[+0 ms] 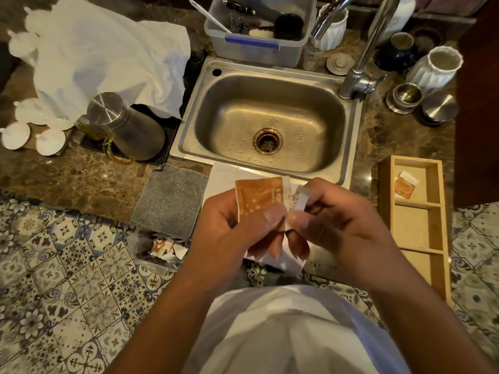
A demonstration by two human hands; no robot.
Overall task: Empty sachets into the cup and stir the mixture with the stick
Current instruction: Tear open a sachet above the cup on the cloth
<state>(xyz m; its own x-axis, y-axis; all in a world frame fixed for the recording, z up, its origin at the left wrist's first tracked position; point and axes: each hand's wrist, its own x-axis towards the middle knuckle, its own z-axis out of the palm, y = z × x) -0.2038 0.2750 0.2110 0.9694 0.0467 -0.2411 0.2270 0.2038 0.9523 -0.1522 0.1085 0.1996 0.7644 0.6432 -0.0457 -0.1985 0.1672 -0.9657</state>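
- Pinching: left hand fingers are closed on the right edge of the orange sachet, thumb on the near face, other fingers curled behind.
- Right hand fingers are closed on the white strip at the same edge of the sachet, thumb tips of both hands almost touching. The grip looks like a tear being set up or just started; no powder is visible.
- Sachet stands roughly upright between the two hands, orange body to the left of the pinch, white printed margin to the right. It is held in the air above the near edge of the tabletop, in front of the sink.
- Handling, judged: light, thin, flexible film; likely slick, so grip close to the tear line. Contents will shift loosely; keep the opening upward until over the cup.
- White paper hangs below the hands; cannot tell whether it is a cup.
- No stick identified with certainty.
- Another sachet lies in the far compartment of the wooden tray, at the tabletop's right near edge, well apart from the hands.
- Torn scraps lie below the tabletop's near edge, left of the hands.
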